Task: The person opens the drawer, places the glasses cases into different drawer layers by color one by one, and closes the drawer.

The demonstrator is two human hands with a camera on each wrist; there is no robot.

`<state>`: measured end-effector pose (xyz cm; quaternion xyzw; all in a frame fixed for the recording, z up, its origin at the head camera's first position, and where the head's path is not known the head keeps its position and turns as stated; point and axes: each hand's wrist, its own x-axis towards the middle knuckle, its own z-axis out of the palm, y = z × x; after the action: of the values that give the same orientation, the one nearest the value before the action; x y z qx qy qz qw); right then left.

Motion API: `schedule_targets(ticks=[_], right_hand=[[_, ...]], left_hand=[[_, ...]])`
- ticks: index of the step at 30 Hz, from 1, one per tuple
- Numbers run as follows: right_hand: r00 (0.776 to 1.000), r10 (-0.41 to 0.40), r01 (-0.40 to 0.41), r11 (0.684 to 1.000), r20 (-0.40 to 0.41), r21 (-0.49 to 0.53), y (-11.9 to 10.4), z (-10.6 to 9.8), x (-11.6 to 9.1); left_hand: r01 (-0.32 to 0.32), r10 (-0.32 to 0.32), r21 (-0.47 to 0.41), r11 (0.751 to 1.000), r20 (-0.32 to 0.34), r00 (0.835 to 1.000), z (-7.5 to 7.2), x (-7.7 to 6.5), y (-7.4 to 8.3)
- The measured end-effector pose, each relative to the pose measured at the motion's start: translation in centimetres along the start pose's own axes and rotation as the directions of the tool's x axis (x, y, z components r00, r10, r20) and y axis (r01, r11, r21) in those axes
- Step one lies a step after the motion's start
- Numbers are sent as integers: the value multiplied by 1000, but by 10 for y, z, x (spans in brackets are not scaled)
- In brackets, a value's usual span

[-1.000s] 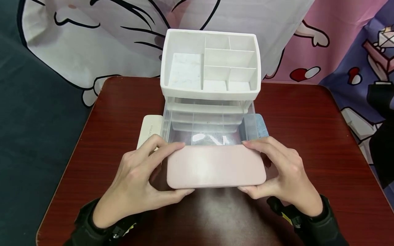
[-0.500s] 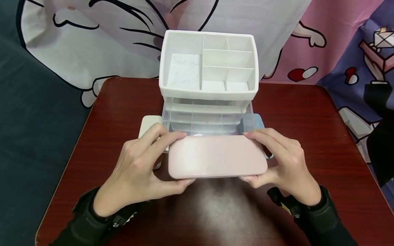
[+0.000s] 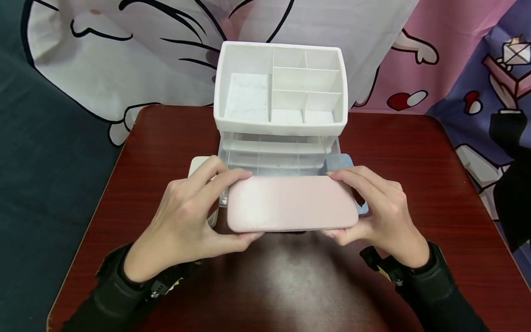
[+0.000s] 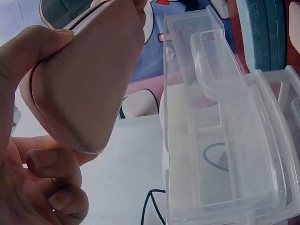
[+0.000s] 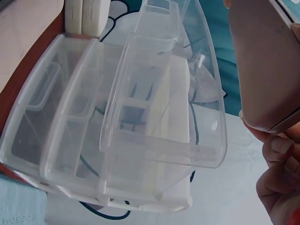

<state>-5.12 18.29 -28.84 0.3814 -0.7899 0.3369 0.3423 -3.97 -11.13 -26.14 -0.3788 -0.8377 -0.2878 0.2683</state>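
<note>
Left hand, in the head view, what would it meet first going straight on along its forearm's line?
Probably the clear drawer, which shows beyond the pink case that the left hand holds; depth is unclear, so it might pass above.

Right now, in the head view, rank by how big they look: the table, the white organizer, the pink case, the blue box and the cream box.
1. Table
2. White organizer
3. Pink case
Last, unranked: blue box and cream box; both are partly hidden.
</note>
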Motion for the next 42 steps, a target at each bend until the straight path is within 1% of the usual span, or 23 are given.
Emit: schedule_targets(ticks=[6,14,17,21,25,28,31,33,37,40,42], right_hand=[[1000,17,-17,1000,14,14,1,0,4],[995,33,-32,999,93,-7,5,-4,12],[993,36,-35,999,113,-12,7,-5,14],[987,38,-30,998,155,-54,10,-7,16],[975,48,-28,995,215,-97,14,-9,20],[967,53,-26,994,249,-110,17,-9,23],[958,68,-35,992,278,-119,20,-10,26],[951,88,-53,991,295,-124,23,-10,27],[933,127,-81,986,337,-146,27,-9,29],[925,128,-73,984,357,-164,30,-7,31],[924,118,-57,983,363,-176,32,-6,32]], left_hand=[[50,-49,-10,999,51,998,-3,2,-2],[102,-105,33,994,116,988,-9,8,-5],[117,-124,58,991,149,981,-11,11,-6],[136,-150,84,987,191,970,-13,15,-7],[169,-187,100,981,215,958,-14,18,-8],[188,-211,118,975,230,950,-15,20,-9],[208,-236,135,969,256,937,-15,23,-11],[222,-256,147,964,281,925,-15,26,-13],[245,-295,180,953,347,890,-15,31,-18],[255,-325,221,941,389,862,-14,35,-21],[255,-339,245,935,410,847,-13,37,-24]])
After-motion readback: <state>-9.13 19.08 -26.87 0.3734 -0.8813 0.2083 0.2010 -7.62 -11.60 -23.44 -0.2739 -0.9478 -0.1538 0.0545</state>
